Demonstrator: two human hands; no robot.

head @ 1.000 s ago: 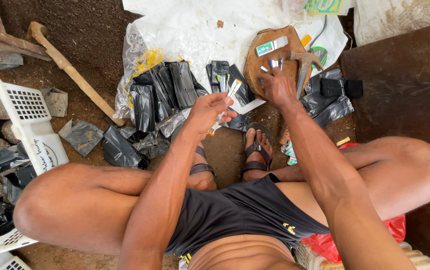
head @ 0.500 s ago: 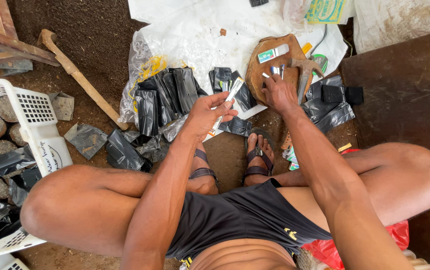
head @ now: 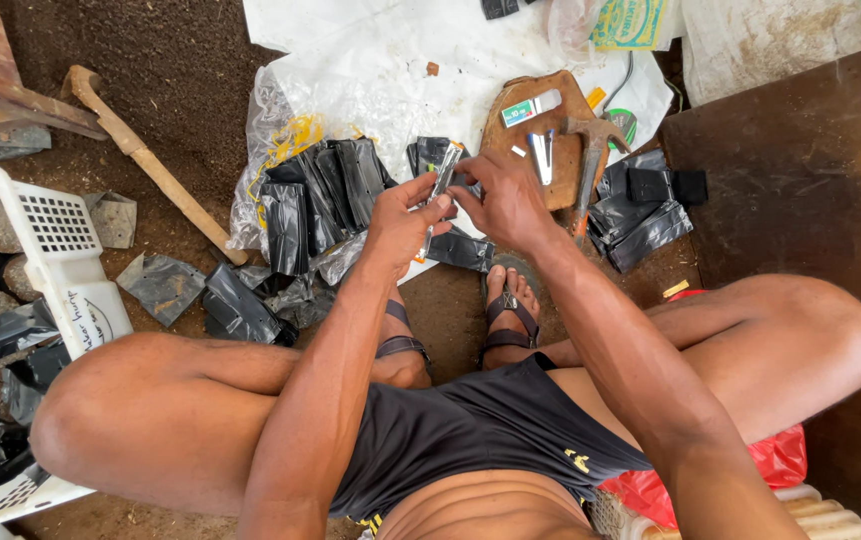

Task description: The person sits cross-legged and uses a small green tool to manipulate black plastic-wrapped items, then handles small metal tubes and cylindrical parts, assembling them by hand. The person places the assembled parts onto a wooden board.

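My left hand [head: 402,222] grips a slim metal stapler [head: 441,178] and holds it above a pile of black plastic bags [head: 322,196]. My right hand [head: 506,203] meets it from the right, its fingertips pinching the stapler's upper end. Just beyond the hands lies a round wooden board [head: 561,130]. On the board are a small white and green box [head: 530,107], a strip of staples [head: 541,156] and a hammer [head: 590,160]. My sandalled feet [head: 506,300] rest on the dirt below the hands.
A white plastic basket [head: 55,260] at the left holds soil-filled black bags. A wooden tool handle [head: 155,175] lies on the dirt. White plastic sheeting [head: 390,60] covers the ground ahead, with more black bags [head: 640,215] beside the board. A dark panel [head: 800,170] lies at the right.
My right hand has come back from the wooden board to the stapler in my left hand. My left hand has stayed over the bags.
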